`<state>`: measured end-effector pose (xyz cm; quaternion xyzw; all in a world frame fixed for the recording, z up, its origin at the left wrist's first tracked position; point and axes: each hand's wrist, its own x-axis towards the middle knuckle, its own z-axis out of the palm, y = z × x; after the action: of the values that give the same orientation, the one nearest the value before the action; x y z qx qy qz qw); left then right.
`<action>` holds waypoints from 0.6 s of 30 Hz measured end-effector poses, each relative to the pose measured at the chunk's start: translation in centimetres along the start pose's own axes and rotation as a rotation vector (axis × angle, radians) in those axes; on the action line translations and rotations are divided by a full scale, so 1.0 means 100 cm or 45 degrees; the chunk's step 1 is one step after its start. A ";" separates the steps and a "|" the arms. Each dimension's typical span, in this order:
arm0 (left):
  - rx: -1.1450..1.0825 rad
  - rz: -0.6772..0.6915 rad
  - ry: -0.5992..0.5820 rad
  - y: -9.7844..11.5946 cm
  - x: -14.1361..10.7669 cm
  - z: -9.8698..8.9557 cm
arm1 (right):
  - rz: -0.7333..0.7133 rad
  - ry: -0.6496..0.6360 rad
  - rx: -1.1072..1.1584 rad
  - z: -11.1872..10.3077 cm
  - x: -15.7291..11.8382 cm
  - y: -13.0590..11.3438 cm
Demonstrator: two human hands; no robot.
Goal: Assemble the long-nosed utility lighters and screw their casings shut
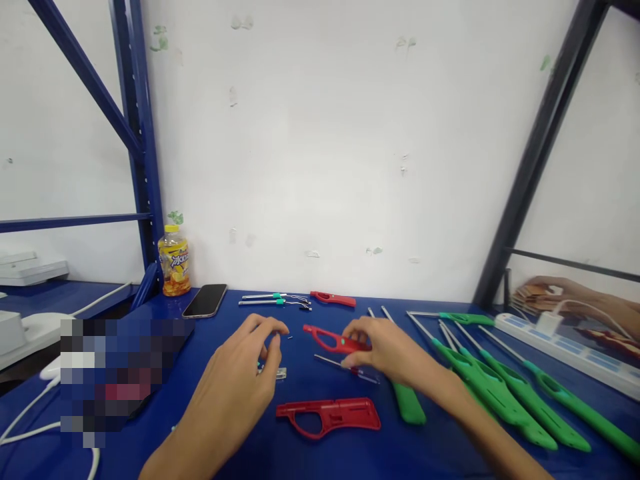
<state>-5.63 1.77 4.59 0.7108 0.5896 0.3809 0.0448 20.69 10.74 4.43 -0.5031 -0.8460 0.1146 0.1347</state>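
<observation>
My right hand [373,341] grips a red lighter shell [330,341] by its handle, above a screwdriver [345,365] with a clear handle. My left hand [245,373] is at the left, thumb and index finger curved with a gap between their tips. Beneath its fingers, a small clear part [281,373] is partly hidden. A tiny metal piece [290,337] lies just right of the left fingertips. Nearer the front rests an open red shell half [345,415], its hollow inside facing up.
Several green lighters [493,393] with metal rods lie at the right, near a white power strip [565,347]. Metal rods with wires [265,302] and another red shell [334,299] sit at the back. A phone [205,301] and a bottle [175,263] stand back left. Another person's hand [560,293] shows far right.
</observation>
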 end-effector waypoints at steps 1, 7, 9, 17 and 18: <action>0.018 0.005 -0.028 -0.003 0.001 0.000 | 0.027 -0.001 -0.044 -0.002 0.008 0.010; 0.098 -0.022 -0.059 -0.022 0.007 -0.005 | 0.017 -0.116 -0.261 0.000 0.047 0.047; 0.109 -0.037 -0.029 -0.027 0.009 -0.011 | -0.069 -0.081 -0.310 0.000 0.060 0.041; 0.180 -0.067 0.059 -0.036 0.010 -0.029 | -0.328 0.001 -0.512 0.021 0.151 -0.027; 0.178 -0.068 0.059 -0.036 0.009 -0.030 | -0.334 0.010 -0.534 0.027 0.162 -0.035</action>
<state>-10.31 2.52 5.29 0.6872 0.6345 0.3538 -0.0086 9.53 23.25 4.90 -0.4062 -0.9088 -0.0839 0.0444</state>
